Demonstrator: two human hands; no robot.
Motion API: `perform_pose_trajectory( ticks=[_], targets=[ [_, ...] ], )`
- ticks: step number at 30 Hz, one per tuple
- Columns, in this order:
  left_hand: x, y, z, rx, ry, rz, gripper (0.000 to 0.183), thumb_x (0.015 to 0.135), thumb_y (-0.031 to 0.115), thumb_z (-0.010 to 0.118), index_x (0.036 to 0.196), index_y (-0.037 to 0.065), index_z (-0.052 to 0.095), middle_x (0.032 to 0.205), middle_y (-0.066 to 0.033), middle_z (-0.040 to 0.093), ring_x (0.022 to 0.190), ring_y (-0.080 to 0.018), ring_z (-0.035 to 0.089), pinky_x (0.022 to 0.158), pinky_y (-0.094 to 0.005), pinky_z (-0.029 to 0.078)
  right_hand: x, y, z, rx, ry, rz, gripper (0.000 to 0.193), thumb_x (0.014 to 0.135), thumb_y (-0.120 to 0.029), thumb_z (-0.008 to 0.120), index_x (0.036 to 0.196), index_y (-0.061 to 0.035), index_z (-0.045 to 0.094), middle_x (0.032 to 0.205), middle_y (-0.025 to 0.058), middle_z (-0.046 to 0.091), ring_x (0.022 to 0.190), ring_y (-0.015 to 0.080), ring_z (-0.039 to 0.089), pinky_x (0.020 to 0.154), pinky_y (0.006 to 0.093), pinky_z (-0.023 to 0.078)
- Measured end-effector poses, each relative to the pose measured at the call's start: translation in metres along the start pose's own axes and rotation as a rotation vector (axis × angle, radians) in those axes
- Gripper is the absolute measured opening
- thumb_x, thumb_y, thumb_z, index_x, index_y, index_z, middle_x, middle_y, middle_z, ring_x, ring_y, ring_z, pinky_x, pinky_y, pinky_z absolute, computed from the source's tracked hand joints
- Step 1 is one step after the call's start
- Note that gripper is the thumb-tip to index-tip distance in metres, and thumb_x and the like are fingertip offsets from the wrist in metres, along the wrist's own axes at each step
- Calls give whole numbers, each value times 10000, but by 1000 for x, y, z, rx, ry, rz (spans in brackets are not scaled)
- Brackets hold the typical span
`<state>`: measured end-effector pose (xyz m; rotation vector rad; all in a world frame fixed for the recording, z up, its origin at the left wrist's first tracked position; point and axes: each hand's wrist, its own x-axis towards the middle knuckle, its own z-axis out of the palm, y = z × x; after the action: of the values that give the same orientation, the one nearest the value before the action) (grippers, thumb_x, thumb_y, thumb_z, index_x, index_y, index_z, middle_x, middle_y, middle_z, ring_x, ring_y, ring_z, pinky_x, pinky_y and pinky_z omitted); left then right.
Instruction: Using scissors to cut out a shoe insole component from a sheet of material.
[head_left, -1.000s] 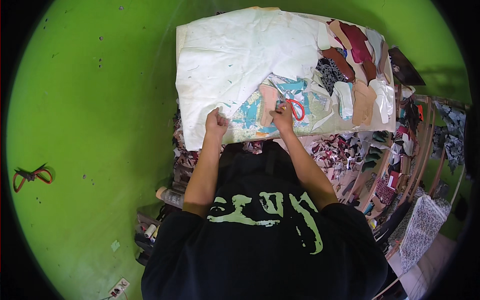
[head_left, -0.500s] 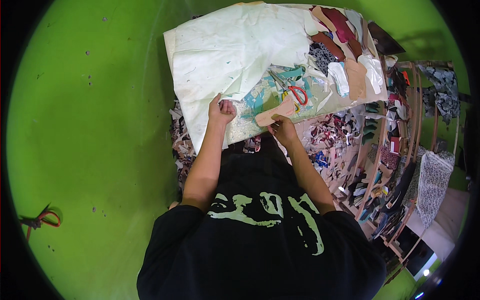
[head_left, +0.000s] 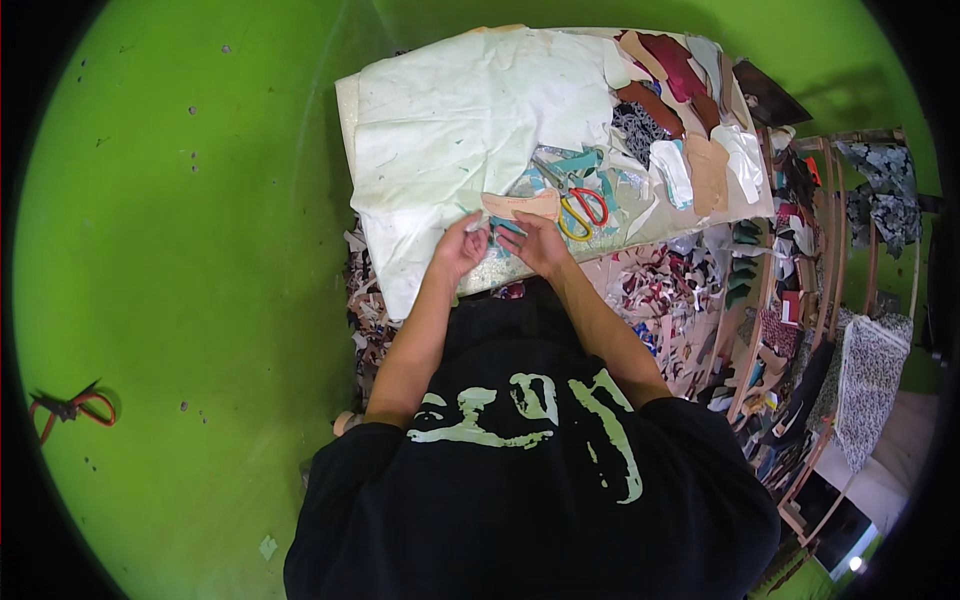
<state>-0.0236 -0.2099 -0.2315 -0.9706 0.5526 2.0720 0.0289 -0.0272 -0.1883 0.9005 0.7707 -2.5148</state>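
My right hand [head_left: 535, 244] grips a tan sole-shaped template [head_left: 520, 206], thumb on top and fingers beneath, near the table's front edge. Close beside it, my left hand [head_left: 464, 248] has its fingers curled and its thumb at the edge of a large white sheet [head_left: 440, 130], seeming to pinch it. That sheet covers the left and middle of the table. Just right of the template lie scissors [head_left: 575, 200] with one red and one yellow handle, blades apart, on torn teal scraps [head_left: 580, 162].
Cut pieces in maroon [head_left: 672, 62], brown, tan [head_left: 708, 175] and white [head_left: 743, 160] lie along the table's right side. Fabric scraps [head_left: 670, 290] heap below the table. A wooden rack [head_left: 828, 250] with hung cloth stands at right. Another pair of red-handled scissors [head_left: 95, 408] is at far left.
My right hand has brought the template left and turned it, closer to my left hand. My left hand has shifted slightly right, and the sheet's edge there lies flatter.
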Motion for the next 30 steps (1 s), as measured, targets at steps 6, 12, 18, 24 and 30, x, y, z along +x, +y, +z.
perform_pose_trajectory(
  ticks=[6,12,18,24,30],
  targets=[
    [-17,-28,7,-12,-32,-43,162,905,174,686,974,76,577,738,-22,602,547,-69,518,422,-157,369,37,-12,-10,82,-89,27,270,845,-195,698,1033,-75,545,982,43,551,866,207,530,750,344,472],
    [-17,-40,9,175,112,125,226,867,195,736,989,87,580,815,-28,580,715,-127,577,611,-211,482,39,-26,-23,60,-13,79,259,836,-188,705,1019,-90,550,986,37,547,783,172,503,646,295,435],
    [-10,-53,0,100,133,200,268,900,203,702,1091,70,570,998,-75,630,967,-196,629,824,-269,519,35,-43,-17,99,155,-46,299,823,-184,722,1083,-134,583,1041,19,559,858,165,497,696,280,431],
    [-8,-61,1,-63,45,282,307,939,271,652,1160,95,531,1220,-77,582,1154,-205,577,975,-368,453,13,-64,-26,-140,201,-108,319,828,-181,727,1116,-127,601,1016,9,604,870,136,522,698,277,435],
    [8,-83,31,-108,22,301,351,937,305,654,1203,107,541,1242,-57,581,1208,-196,533,1008,-385,427,1,-72,-55,-494,178,-65,326,804,-118,675,1118,-90,592,945,16,622,794,117,559,652,267,439]
  ],
)
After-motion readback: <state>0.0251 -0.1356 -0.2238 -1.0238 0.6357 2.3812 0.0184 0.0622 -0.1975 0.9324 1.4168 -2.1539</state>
